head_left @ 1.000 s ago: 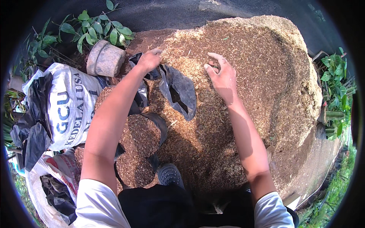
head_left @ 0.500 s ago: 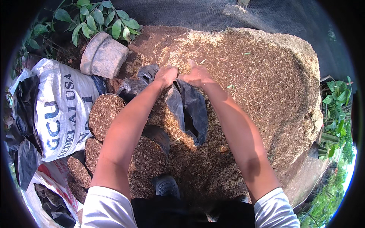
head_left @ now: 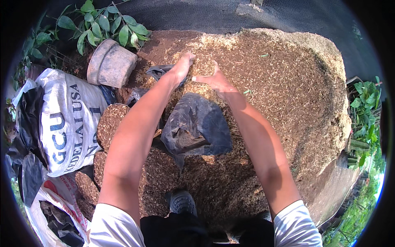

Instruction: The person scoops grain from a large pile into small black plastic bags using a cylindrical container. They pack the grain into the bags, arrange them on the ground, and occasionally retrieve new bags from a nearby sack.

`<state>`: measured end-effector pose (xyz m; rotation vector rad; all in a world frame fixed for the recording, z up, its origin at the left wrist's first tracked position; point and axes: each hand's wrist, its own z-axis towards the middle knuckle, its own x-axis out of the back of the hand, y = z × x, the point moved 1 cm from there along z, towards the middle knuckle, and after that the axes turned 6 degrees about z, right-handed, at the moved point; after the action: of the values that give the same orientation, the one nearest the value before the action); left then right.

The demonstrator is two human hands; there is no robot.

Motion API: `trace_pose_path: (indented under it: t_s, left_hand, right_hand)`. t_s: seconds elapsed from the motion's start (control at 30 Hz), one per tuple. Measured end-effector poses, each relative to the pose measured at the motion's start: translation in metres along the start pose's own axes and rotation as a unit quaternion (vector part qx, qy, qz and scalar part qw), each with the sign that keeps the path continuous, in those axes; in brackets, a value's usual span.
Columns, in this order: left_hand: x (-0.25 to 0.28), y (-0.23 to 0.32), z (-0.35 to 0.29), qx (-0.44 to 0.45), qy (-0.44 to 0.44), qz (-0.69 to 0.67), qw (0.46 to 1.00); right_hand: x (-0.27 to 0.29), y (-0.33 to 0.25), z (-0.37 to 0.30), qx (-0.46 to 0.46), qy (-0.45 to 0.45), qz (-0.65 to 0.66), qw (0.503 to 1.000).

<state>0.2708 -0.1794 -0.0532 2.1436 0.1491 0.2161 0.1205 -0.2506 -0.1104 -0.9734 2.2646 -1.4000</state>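
Observation:
A black plastic planting bag [head_left: 205, 117] lies between my forearms, crumpled, its near side folded around a dark gap. Just beyond it, my right hand [head_left: 214, 82] is open over the brown soil-and-husk mix [head_left: 288, 94], thumb and fingers spread. My left hand [head_left: 182, 69] is open too, stretched forward at the pale husks, its fingertips partly hidden. Under my left wrist another piece of black plastic [head_left: 158, 72] shows, mostly covered by the arm. Neither hand holds anything that I can see.
Filled bags of mix [head_left: 112, 123] stand left of my left arm. Beyond them are a printed white sack [head_left: 68, 119], a clay pot [head_left: 111, 64] and leafy plants [head_left: 98, 24]. A white sack with black plastic [head_left: 53, 206] is at lower left. My boot [head_left: 182, 202] is below.
My hands have let go of the black planting bag and moved apart, fingers opening. The bag has settled nearer me, wider and flatter than before.

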Motion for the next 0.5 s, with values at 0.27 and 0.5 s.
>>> trace_pose_path:
  t_s: [0.27, 0.5]
  left_hand:
    - [-0.042, 0.072, -0.038, -0.055, -0.121, 0.136, 0.982]
    - [-0.120, 0.082, -0.111, -0.147, -0.321, 0.150, 0.924]
  right_hand:
    - [0.048, -0.015, -0.064, 0.037, 0.060, 0.206, 0.976]
    - [0.105, 0.003, -0.217, 0.137, 0.047, 0.335, 0.931]
